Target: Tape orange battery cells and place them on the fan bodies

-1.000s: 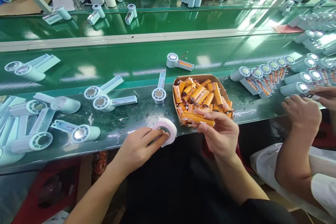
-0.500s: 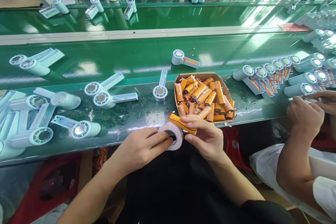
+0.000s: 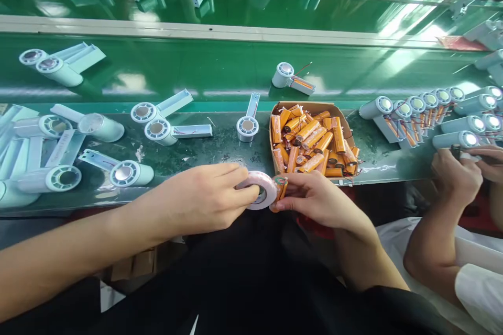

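Observation:
My left hand grips a roll of white tape, with fingers through its core. Pressed against the roll's right side is an orange-wrapped battery, pinched between the thumb and fingers of my right hand. The battery's end with a small green part faces me; much of its body is hidden by my fingers. Just behind my hands stands a cardboard box full of similar orange batteries with thin wires.
Pale blue fan bodies with open handles lie on the green bench to the left. One small fan body stands left of the box. More, with batteries inside, line the right. A co-worker's hands work at far right.
The battery has turned from lying lengthwise to end-on against the tape roll. My left forearm has swung outward to the left. The view has tilted down.

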Available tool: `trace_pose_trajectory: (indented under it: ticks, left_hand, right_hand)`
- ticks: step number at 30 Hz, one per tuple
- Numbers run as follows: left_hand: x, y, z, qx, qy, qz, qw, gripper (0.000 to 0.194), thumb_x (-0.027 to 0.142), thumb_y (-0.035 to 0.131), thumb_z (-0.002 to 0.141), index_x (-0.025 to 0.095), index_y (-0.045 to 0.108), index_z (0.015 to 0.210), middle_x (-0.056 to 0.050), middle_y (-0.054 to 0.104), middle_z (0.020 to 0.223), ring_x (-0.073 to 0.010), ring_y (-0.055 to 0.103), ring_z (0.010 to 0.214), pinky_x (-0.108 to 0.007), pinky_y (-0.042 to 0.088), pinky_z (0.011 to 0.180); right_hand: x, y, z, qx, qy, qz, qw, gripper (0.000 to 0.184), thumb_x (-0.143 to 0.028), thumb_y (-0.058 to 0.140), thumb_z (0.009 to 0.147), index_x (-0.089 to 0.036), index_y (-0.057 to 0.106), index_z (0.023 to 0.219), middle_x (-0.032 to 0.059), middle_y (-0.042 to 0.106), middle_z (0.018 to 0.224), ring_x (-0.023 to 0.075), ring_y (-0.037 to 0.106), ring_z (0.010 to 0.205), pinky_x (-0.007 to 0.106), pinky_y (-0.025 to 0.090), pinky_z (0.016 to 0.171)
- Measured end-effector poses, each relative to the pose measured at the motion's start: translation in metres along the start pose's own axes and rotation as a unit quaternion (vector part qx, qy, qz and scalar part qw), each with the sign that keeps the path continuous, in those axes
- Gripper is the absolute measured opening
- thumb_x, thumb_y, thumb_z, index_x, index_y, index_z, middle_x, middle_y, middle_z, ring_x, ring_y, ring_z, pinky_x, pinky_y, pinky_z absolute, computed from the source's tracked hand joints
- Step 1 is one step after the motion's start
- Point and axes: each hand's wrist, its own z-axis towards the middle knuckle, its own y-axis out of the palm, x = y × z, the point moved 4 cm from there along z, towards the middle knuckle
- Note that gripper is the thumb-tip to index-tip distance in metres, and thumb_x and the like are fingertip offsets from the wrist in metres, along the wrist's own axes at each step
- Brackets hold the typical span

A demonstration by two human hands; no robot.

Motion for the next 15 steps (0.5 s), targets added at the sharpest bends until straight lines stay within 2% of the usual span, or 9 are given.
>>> trace_pose_trajectory:
  ticks: [1, 3, 5, 7, 10, 15]
  left_hand:
    - [0.000, -0.001, 0.002, 0.003, -0.002, 0.009, 1.000, 0.028, 0.004, 0.053, 0.100, 0.023, 0.071, 0.090, -0.002, 0.063, 0.091, -0.0189, 0.057, 0.080, -0.035, 0.052, 0.076]
    - [0.001, 0.000, 0.003, 0.012, -0.007, 0.039, 0.999, 0.028, 0.005, 0.052, 0.101, 0.022, 0.072, 0.090, -0.003, 0.065, 0.091, -0.0190, 0.057, 0.078, -0.036, 0.051, 0.073]
    - [0.004, 0.004, 0.001, 0.030, -0.018, 0.059, 0.998, 0.025, 0.008, 0.053, 0.102, 0.020, 0.073, 0.094, -0.003, 0.068, 0.093, -0.0194, 0.059, 0.080, -0.037, 0.052, 0.072]
    - [0.006, 0.007, -0.001, 0.050, -0.037, 0.042, 0.997, 0.023, 0.009, 0.055, 0.103, 0.021, 0.074, 0.104, -0.004, 0.071, 0.099, -0.0195, 0.061, 0.084, -0.037, 0.053, 0.074]
    - [0.008, 0.009, -0.002, 0.069, -0.055, -0.009, 0.996, 0.028, 0.009, 0.053, 0.103, 0.024, 0.073, 0.116, -0.003, 0.073, 0.103, -0.0183, 0.062, 0.085, -0.035, 0.053, 0.077]
    - [0.018, 0.013, 0.006, 0.126, -0.049, 0.022, 0.991, 0.019, 0.006, 0.059, 0.101, 0.019, 0.073, 0.100, -0.001, 0.065, 0.081, -0.0168, 0.054, 0.070, -0.035, 0.043, 0.064]
  right_hand:
    - [0.002, 0.003, 0.002, 0.016, -0.007, 0.053, 0.998, 0.032, -0.041, 0.093, 0.079, -0.018, 0.083, 0.100, 0.0044, 0.081, 0.083, 0.0216, 0.076, 0.077, 0.030, 0.063, 0.068]
    - [0.008, 0.006, 0.005, 0.091, -0.036, 0.138, 0.986, 0.038, -0.043, 0.097, 0.073, -0.018, 0.083, 0.098, 0.0057, 0.082, 0.084, 0.0219, 0.076, 0.075, 0.030, 0.063, 0.064]
    - [0.017, 0.008, 0.005, 0.173, -0.056, 0.172, 0.968, 0.039, -0.041, 0.099, 0.071, -0.019, 0.083, 0.099, 0.0064, 0.083, 0.088, 0.0242, 0.078, 0.080, 0.034, 0.065, 0.069]
    - [0.023, 0.009, 0.003, 0.230, -0.063, 0.178, 0.955, 0.038, -0.041, 0.099, 0.071, -0.021, 0.084, 0.099, 0.0068, 0.084, 0.092, 0.0276, 0.080, 0.088, 0.040, 0.068, 0.079]
    - [0.026, 0.012, 0.002, 0.281, -0.069, 0.194, 0.937, 0.040, -0.044, 0.099, 0.069, -0.022, 0.083, 0.100, 0.0071, 0.085, 0.096, 0.0299, 0.080, 0.093, 0.044, 0.068, 0.085]
    - [0.026, 0.018, 0.005, 0.343, -0.096, 0.258, 0.898, 0.039, -0.048, 0.099, 0.068, -0.023, 0.079, 0.092, 0.0076, 0.085, 0.095, 0.0268, 0.080, 0.078, 0.044, 0.068, 0.078]
